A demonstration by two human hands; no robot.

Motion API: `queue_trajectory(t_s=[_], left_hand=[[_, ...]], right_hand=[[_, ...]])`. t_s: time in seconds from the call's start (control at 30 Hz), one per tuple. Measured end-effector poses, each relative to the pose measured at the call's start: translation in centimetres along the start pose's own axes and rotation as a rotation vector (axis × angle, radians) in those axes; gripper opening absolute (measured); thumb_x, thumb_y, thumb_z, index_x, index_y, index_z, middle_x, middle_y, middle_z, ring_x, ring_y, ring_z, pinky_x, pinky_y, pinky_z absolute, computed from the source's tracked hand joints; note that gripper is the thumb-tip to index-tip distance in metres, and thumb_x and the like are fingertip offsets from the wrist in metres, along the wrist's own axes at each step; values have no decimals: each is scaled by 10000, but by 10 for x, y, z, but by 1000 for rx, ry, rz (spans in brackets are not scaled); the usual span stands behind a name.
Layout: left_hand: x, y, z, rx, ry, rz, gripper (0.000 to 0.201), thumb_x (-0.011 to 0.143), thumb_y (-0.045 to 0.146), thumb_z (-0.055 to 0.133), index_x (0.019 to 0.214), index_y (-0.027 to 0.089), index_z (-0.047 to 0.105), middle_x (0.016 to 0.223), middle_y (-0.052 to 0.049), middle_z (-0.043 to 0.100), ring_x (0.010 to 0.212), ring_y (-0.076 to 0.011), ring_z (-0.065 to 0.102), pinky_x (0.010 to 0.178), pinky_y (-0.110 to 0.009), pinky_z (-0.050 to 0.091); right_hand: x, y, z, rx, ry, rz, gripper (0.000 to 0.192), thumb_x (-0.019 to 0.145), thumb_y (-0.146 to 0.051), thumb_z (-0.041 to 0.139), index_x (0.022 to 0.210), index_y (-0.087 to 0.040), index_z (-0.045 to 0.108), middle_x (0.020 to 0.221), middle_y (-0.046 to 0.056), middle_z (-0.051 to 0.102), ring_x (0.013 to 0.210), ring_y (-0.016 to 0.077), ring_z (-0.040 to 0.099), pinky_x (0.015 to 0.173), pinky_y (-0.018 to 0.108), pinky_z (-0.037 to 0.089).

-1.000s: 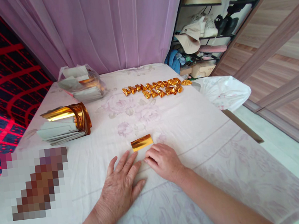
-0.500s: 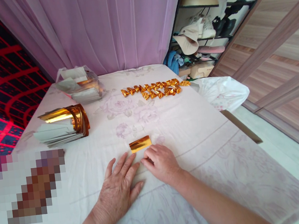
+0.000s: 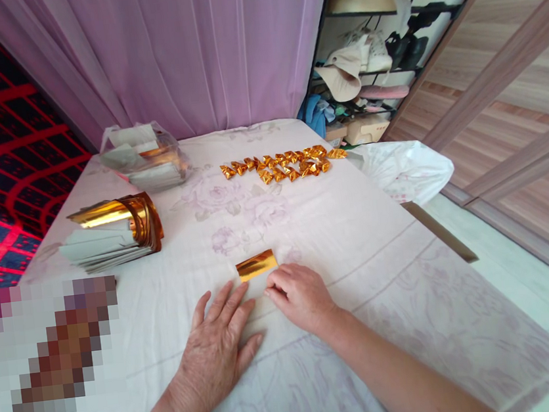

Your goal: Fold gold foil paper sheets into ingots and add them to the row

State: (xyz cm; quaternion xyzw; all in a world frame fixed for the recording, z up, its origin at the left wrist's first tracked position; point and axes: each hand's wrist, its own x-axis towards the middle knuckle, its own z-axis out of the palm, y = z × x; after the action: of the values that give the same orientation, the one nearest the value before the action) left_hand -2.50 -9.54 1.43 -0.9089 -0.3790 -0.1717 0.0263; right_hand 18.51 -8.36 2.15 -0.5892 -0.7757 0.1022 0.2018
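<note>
A small sheet of paper, gold foil on top (image 3: 256, 265), lies on the white flowered cloth (image 3: 357, 236) just beyond my fingers, its near part folded over. My left hand (image 3: 218, 344) lies flat on the cloth with its fingers spread, the fingertips touching the paper's near left edge. My right hand (image 3: 300, 295) is curled beside it, its fingertips pressed on the paper's near right edge. Neither hand lifts the paper.
A stack of gold and silver sheets (image 3: 114, 234) lies at the left. A clear bag of sheets (image 3: 142, 156) stands behind it. Several folded gold pieces (image 3: 283, 163) lie in rows at the back. A white plastic bag (image 3: 404, 168) hangs at the right edge.
Both hands stay on the gold paper; only the view has shifted slightly. The right hand's fingers have moved a little along the paper's near edge.
</note>
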Motion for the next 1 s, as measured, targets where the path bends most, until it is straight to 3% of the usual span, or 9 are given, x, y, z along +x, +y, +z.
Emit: queue_trajectory(t_s=[0.5, 1.0], left_hand=[[0, 1, 0, -17, -13, -18, 322, 902, 439, 540, 1134, 238, 638, 1382, -67, 582, 1308, -296, 476, 1112, -499, 279], [1, 0, 2, -54, 20, -45, 273, 888, 404, 566, 1117, 271, 633, 1356, -36, 604, 1289, -282, 490, 1093, -523, 320]], right_hand=[[-1, 19, -10, 105, -8, 139, 130, 801, -154, 658, 708, -225, 602, 713, -43, 607, 693, 117, 564, 652, 234, 363], [-1, 23, -6, 162, 42, 129, 135, 760, -139, 644, 671, -228, 594, 667, -51, 590, 651, 116, 563, 614, 228, 364]])
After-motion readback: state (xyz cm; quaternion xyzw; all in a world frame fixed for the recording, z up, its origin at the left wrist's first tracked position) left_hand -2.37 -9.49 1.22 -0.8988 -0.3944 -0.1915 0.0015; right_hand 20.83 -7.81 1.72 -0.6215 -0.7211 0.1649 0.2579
